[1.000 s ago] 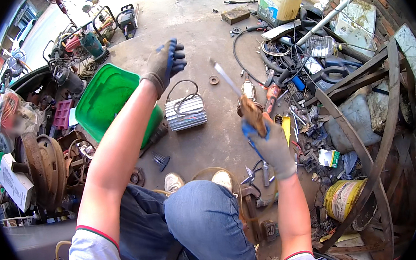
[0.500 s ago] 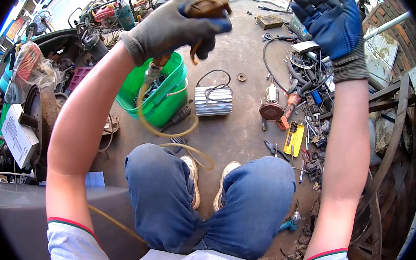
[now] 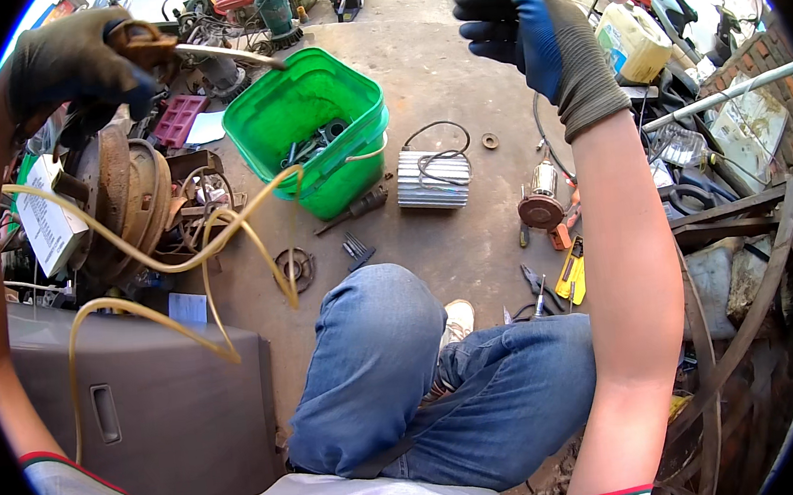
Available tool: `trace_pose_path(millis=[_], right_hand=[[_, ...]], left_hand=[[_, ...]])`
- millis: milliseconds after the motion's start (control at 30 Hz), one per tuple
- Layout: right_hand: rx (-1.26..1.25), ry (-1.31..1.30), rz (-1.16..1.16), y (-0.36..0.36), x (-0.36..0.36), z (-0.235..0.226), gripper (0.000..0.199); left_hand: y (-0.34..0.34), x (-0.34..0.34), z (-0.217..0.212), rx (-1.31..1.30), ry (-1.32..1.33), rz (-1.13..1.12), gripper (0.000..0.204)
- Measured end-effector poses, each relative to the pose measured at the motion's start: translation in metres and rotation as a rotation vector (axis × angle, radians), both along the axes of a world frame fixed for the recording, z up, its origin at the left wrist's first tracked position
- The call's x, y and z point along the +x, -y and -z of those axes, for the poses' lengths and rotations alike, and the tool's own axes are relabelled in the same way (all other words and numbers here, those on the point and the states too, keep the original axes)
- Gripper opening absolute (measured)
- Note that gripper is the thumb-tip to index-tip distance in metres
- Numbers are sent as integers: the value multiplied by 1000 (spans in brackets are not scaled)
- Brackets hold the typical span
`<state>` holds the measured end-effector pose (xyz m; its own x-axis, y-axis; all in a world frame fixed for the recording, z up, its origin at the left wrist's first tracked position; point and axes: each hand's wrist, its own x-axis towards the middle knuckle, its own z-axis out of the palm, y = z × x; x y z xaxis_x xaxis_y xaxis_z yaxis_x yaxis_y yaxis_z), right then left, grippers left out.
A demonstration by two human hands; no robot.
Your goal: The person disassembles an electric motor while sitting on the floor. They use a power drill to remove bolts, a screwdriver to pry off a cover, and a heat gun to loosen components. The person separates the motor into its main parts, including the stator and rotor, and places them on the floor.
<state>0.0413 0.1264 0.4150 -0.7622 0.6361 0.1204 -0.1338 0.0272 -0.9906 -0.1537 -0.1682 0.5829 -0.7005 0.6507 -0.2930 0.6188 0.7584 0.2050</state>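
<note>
My left hand (image 3: 84, 72), in a grey glove with a blue palm, is raised at the far left. Its fingers wrap round a worn brown air blow gun (image 3: 145, 45), whose thin metal nozzle (image 3: 229, 53) points right, over the rim of a green bucket (image 3: 361, 109). A yellowish hose (image 3: 147, 258) hangs in loops below that hand. Several dark metal parts (image 3: 319, 143) lie in the bucket. My right hand (image 3: 529, 33), gloved alike, is held up at the top right with its fingers stretched out and nothing in them.
A finned metal box (image 3: 433, 180) with a cord stands on the floor right of the bucket. A rusty-faced motor part (image 3: 541, 208), pliers (image 3: 539, 284) and a yellow case (image 3: 571, 273) lie farther right. Rusty wheels (image 3: 133, 200) and a grey panel (image 3: 174, 399) are at left.
My left hand has swung left with the blow gun, away from above the bucket, and the hose has swung up with it. My right hand has shifted left. The view has turned somewhat.
</note>
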Motion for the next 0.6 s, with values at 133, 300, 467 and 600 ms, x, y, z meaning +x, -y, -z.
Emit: trace_pose_path(millis=[133,300,467,600], right_hand=[[268,264,-41,-6,26,6,53],[304,385,42,-4,75,32,47],[221,667,154,-45,192,119,42],[-28,844,298,-25,280,164,41]], left_hand=[[11,-38,65,-492,13,-28,26],[73,-96,161,-777,-168,-211,44],[99,-79,344,-702,75,-75,51],[99,-30,447,-588,564,-440,48]])
